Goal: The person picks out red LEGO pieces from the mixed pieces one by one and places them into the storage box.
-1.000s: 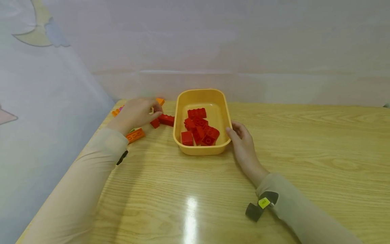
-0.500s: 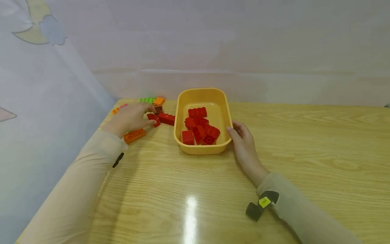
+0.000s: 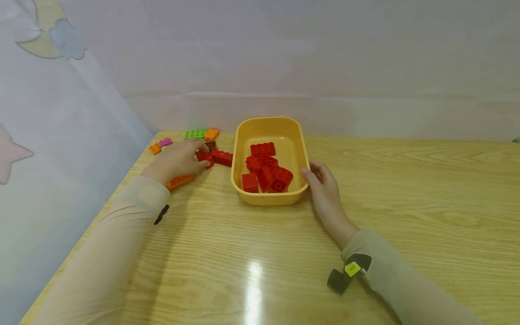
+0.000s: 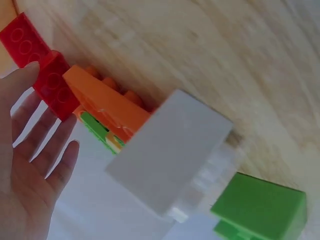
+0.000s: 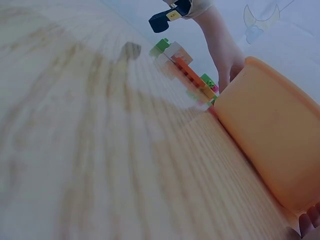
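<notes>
In the head view, a yellow plastic bin (image 3: 270, 200) stands mid-table with several red building bricks (image 3: 263, 149) inside. My right hand (image 3: 327, 198) grips the bin's near right side, thumb on the rim and fingers along the outer wall. To the left of the bin, my left hand (image 3: 176, 158) has thumb and fingers on opposite sides of a red brick (image 4: 54, 86), pinching it. Another red brick (image 3: 221, 158) lies against the held one, close to the bin's left wall. My right fingertips (image 5: 314, 216) show only at the corner of the right wrist view.
Around my left hand lie an orange brick (image 3: 180, 181), green brick (image 3: 196, 134), pink brick (image 3: 165, 142) and dark brown brick (image 3: 211, 145). The left wrist view also has a white brick (image 4: 172, 150) and a larger green brick (image 4: 262, 205). A wall covering (image 3: 365, 67) rises behind the table.
My left hand has drawn back slightly, spread, then closed around the red brick beside the bin. My right hand and the bin have stayed in place.
</notes>
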Tool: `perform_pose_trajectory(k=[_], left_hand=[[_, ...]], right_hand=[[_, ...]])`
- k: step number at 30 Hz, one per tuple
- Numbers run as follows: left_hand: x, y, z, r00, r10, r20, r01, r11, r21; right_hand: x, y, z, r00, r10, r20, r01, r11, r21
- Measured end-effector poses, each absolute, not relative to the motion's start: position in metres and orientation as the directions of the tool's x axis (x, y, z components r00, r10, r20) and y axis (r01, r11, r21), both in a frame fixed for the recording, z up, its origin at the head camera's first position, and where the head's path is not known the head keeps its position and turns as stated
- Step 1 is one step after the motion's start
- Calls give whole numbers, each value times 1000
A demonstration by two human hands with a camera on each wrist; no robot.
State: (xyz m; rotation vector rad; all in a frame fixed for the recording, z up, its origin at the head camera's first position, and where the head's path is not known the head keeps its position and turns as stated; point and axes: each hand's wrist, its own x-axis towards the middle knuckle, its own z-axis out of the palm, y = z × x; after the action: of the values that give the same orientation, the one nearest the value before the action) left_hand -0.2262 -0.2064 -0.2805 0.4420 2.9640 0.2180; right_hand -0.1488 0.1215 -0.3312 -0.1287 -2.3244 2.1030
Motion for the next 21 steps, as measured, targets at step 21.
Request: perform_pose_trajectory(k=[21], left_hand=[[-220, -200, -262, -963, 266, 35, 268, 950, 159]], right_hand=[[-147, 123, -330, -996, 79, -45, 53, 108, -993]])
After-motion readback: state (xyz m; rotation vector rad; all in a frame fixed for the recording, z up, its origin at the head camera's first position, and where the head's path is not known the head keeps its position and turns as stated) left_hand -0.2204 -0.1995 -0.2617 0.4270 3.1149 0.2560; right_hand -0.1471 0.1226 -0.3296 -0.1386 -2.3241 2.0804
